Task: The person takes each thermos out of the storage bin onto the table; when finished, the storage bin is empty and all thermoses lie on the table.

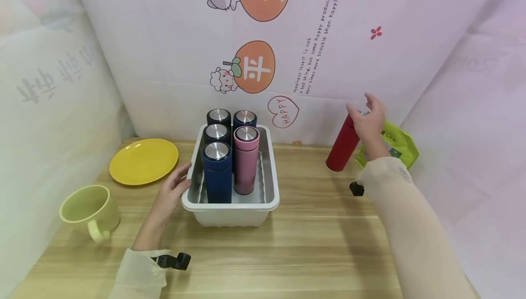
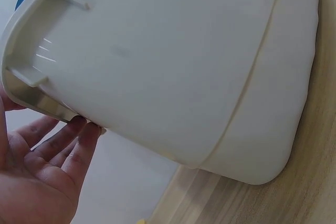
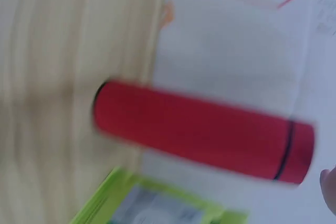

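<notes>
A light grey plastic bin [image 1: 230, 207] stands on the wooden table, holding several upright vacuum flasks: a pink one [image 1: 245, 166], a blue one [image 1: 218, 182] and darker ones behind. My left hand [image 1: 170, 191] grips the bin's left rim; in the left wrist view its fingers [image 2: 79, 153] reach under the lip. To the right, a red vacuum flask [image 1: 343, 148] stands near the back wall. My right hand [image 1: 371, 123] is at its top, thumb and fingers spread apart. The right wrist view shows only a fingertip [image 3: 329, 190], apart from the red flask's cap.
A yellow plate [image 1: 144, 162] lies left of the bin, with a pale green mug [image 1: 90, 210] nearer the front. Beside the red flask is a bright green packet [image 1: 400, 146]. White printed cloth walls [image 1: 176, 52] border the table at the back and sides.
</notes>
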Demonstrator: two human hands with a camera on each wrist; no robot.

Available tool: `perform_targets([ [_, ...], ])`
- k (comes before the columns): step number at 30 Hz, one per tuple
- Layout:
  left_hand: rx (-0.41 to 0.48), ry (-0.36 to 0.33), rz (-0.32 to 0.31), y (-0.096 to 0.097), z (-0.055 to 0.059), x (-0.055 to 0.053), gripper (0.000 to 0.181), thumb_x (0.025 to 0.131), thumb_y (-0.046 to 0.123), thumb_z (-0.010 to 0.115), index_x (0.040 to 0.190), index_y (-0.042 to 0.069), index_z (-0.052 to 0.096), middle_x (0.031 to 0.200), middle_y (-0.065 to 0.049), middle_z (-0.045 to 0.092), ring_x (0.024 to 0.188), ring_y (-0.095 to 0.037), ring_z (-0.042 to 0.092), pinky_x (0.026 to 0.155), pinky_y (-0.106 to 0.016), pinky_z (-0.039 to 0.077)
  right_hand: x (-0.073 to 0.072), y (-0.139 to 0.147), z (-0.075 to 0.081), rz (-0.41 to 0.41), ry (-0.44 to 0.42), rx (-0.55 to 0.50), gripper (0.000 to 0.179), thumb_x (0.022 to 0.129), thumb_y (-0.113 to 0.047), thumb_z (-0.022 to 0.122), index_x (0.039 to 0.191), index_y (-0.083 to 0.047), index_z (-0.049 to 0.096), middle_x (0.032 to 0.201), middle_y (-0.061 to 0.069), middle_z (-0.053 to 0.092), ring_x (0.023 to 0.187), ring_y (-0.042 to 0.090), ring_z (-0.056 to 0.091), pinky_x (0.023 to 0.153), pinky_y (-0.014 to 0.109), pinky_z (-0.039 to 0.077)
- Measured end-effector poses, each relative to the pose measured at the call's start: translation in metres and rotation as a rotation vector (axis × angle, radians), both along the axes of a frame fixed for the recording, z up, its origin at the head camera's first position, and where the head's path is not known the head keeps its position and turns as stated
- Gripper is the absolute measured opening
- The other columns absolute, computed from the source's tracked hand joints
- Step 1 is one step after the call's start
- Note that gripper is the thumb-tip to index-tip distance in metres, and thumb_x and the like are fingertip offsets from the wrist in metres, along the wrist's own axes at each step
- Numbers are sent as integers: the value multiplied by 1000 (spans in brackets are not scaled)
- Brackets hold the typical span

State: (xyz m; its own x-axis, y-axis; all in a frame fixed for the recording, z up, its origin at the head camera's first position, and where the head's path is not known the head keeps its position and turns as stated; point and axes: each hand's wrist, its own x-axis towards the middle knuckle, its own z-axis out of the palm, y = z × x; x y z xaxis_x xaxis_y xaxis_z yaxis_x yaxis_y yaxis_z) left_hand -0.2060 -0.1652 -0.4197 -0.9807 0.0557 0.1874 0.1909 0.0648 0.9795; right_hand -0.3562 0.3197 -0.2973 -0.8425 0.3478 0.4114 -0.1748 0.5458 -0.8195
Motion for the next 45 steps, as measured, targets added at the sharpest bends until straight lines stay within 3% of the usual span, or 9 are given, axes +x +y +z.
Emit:
perform_targets([
  [7, 2, 5, 1, 0, -1, 0, 47, 101, 1, 43, 146, -7, 33, 149, -27, 32, 131, -39, 36, 91, -11, 38, 14, -57, 20, 152, 55, -153, 69, 90, -28, 71, 149, -13, 37, 149, 7, 38, 134, 16, 37, 107, 30, 33],
  [14, 3, 12, -3, 1, 0, -1, 47, 101, -1, 43, 146, -8, 33, 149, -27, 32, 131, -38, 35, 92, -12, 38, 37, -110, 30, 349, 86, -230, 66, 89, -16, 72, 147, -11, 41, 146, 9, 41, 132, 20, 41, 105, 31, 37],
  [20, 11, 28, 6, 0, 0, -2, 47, 101, 0, 43, 146, -8, 33, 148, -27, 33, 130, -38, 36, 92, -12, 38, 59, -153, 25, 514, 169, -260, 61, 87, -6, 72, 142, -3, 45, 140, 11, 48, 126, 21, 47, 102, 30, 40],
  [26, 25, 25, 0, -1, -1, -1, 48, 100, 0, 42, 146, -9, 31, 148, -28, 32, 130, -37, 36, 91, -12, 39, 81, -192, 11, 655, 240, -312, 57, 86, 3, 71, 137, 4, 47, 135, 14, 51, 121, 24, 51, 101, 37, 43],
  [31, 21, 12, 3, 0, -1, 1, 48, 101, 0, 42, 147, -8, 31, 149, -27, 32, 131, -37, 35, 91, -12, 39, 99, -217, 6, 749, 198, -308, 57, 87, 1, 70, 139, 2, 46, 137, 12, 49, 122, 22, 50, 101, 42, 42],
  [35, 21, 13, 7, 1, -2, 1, 48, 101, 0, 42, 146, -9, 32, 149, -28, 32, 130, -37, 36, 91, -12, 39, 107, -233, 2, 790, 151, -281, 59, 86, 0, 71, 139, 2, 46, 137, 16, 48, 123, 29, 49, 101, 47, 42],
  [45, 32, 21, -1, 2, -5, 0, 47, 101, 0, 42, 146, -8, 33, 148, -28, 33, 127, -34, 38, 91, -13, 40, 115, -254, -14, 776, -28, -89, 61, 86, -11, 76, 141, -5, 48, 137, 17, 45, 120, 28, 53, 94, 34, 48],
])
